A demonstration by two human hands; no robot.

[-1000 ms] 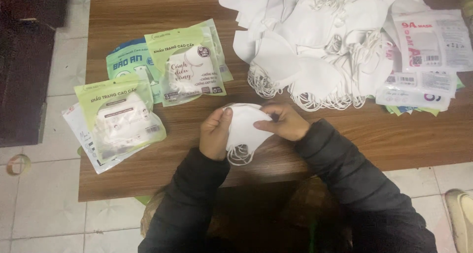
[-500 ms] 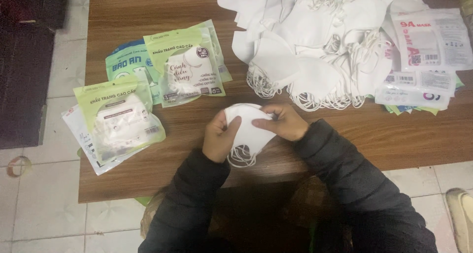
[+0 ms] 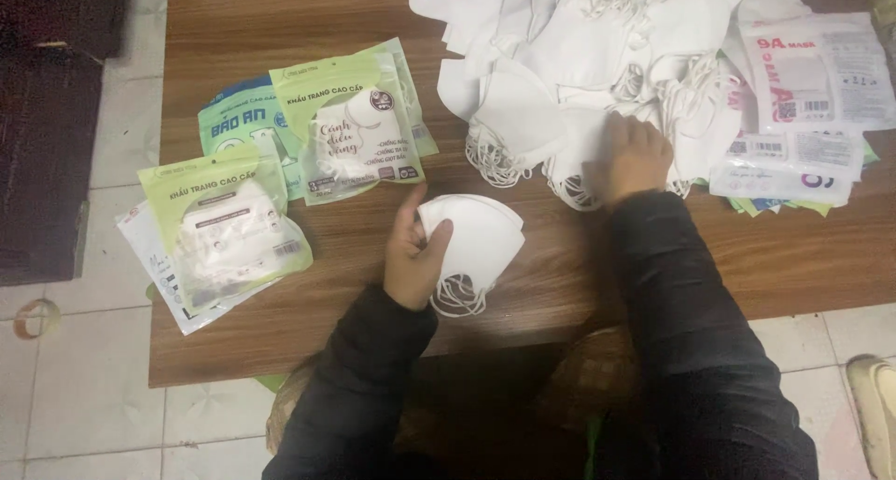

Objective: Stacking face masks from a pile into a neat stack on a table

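Observation:
My left hand (image 3: 413, 252) holds a small stack of folded white face masks (image 3: 476, 240) just above the wooden table (image 3: 243, 340), their ear loops hanging toward me. My right hand (image 3: 635, 156) rests on the near edge of a big loose pile of white masks (image 3: 597, 60) at the back of the table, fingers curled on one mask there; whether it grips it I cannot tell.
Green-and-clear packets with masks inside (image 3: 350, 130) (image 3: 224, 223) lie on the table's left half. White printed packets (image 3: 812, 69) are stacked at the right, over the pile's edge. Tiled floor surrounds the table, with a dark cabinet (image 3: 47, 125) at the left.
My right hand has let go of the held masks and moved up and right onto the loose pile. My left hand alone keeps the stack.

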